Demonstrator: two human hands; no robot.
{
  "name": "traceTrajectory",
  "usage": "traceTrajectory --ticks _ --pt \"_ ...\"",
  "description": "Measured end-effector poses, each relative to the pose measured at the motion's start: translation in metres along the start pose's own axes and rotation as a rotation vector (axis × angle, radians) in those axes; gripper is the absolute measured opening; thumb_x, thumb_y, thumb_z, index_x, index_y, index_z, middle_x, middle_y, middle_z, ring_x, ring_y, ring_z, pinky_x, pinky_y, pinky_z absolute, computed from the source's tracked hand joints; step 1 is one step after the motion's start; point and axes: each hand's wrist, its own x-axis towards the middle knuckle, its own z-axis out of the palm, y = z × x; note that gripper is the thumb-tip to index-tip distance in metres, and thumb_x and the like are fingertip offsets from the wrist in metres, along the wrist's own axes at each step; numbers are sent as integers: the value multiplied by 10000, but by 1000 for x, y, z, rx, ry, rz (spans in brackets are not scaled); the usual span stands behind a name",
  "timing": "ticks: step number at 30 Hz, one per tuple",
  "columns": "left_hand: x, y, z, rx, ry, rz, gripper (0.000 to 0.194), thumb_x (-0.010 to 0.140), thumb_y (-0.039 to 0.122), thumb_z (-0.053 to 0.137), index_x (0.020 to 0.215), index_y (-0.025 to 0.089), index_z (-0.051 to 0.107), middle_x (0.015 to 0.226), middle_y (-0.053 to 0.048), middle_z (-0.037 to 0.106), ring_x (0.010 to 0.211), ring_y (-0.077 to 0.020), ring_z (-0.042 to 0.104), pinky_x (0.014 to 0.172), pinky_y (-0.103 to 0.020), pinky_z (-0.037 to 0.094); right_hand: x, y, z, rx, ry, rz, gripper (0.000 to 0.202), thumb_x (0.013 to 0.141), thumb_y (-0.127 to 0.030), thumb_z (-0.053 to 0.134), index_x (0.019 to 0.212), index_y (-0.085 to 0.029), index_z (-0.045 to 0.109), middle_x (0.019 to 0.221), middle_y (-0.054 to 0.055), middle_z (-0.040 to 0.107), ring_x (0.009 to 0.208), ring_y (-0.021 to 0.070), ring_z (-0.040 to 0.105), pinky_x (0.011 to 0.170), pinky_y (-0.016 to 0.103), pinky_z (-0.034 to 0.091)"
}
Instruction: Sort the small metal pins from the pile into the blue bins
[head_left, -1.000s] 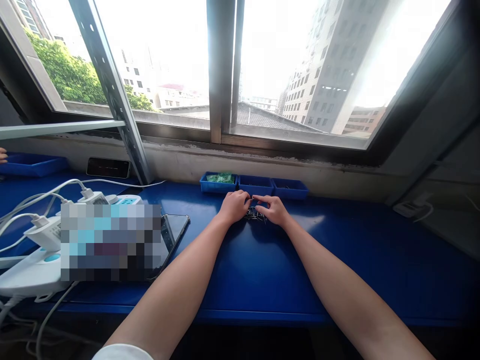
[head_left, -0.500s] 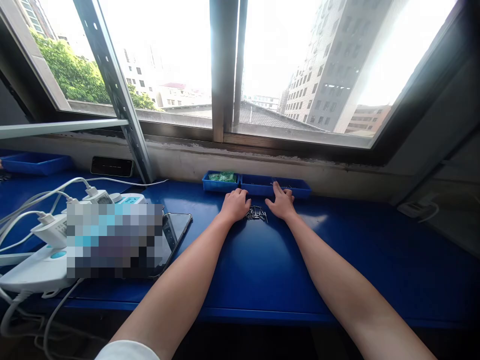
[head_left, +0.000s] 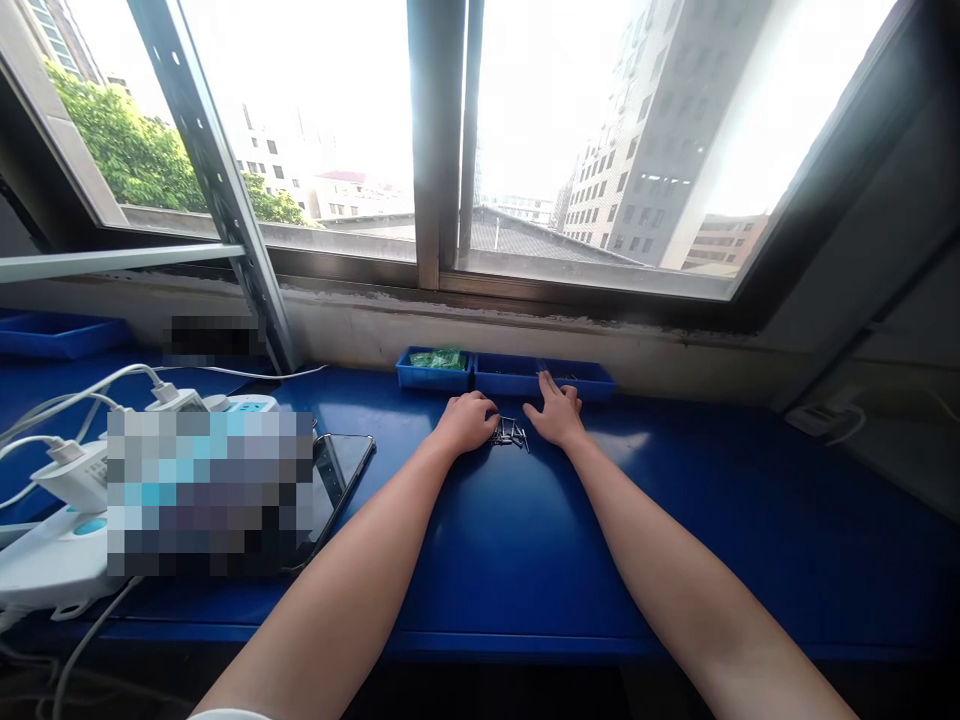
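A small pile of dark metal screws [head_left: 511, 434] lies on the blue table between my hands. Against the pile's left side rests my left hand [head_left: 468, 422], its fingers curled; whether it holds a screw is too small to tell. My right hand [head_left: 556, 410] is to the right of the pile, thumb and fingers apart, with its fingertips at the front edge of a long blue tray [head_left: 510, 378]. Small pieces lie inside that tray. Beside it on the left, a smaller blue tray [head_left: 427, 377] holds green packets [head_left: 439, 358].
On the left are a white power strip [head_left: 52, 560] with plugs and cables, a blurred patch and a dark phone [head_left: 341, 470]. A metal shelf post [head_left: 262, 270] stands behind them. Another blue tray [head_left: 67, 340] sits at the far left, and a window frame [head_left: 435, 200] rises behind.
The whole view has shifted slightly, with the table's things now a little further left and lower. Both hands remain in nearly the same places beside the screws.
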Motion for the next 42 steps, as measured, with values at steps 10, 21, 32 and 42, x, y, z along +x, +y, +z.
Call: traceTrajectory --ticks 10,21,32,42 --pt "7 3 4 -57 -32 -68 196 753 331 551 778 251 728 972 -46 674 927 -234 602 838 -330 463 1 -3 -1 2 -8 -48 690 823 -482 425 1444 -249 235 1506 5 237 1147 332 322 925 496 335" --pt "9 10 3 -50 -100 -178 197 751 342 550 739 254 726 1084 -64 641 1030 -267 557 860 -383 431 2 -4 -1 50 1 -40 654 837 -432 414 1442 -256 238 1501 3 250 1149 324 325 926 483 343" --pt "8 6 5 -65 -146 -182 249 811 337 484 817 220 704 1153 -81 600 1080 -270 511 898 -382 389 4 1 3 126 30 -7 729 770 -413 500 1437 -278 238 1499 -7 255 1176 324 315 937 486 342" --pt "7 10 1 -85 -187 -219 244 833 309 468 854 208 689 1154 -88 582 1095 -270 486 914 -415 348 2 -2 0 279 303 -116 507 753 -265 512 1246 -148 514 1244 106 555 1113 277 434 937 423 375"
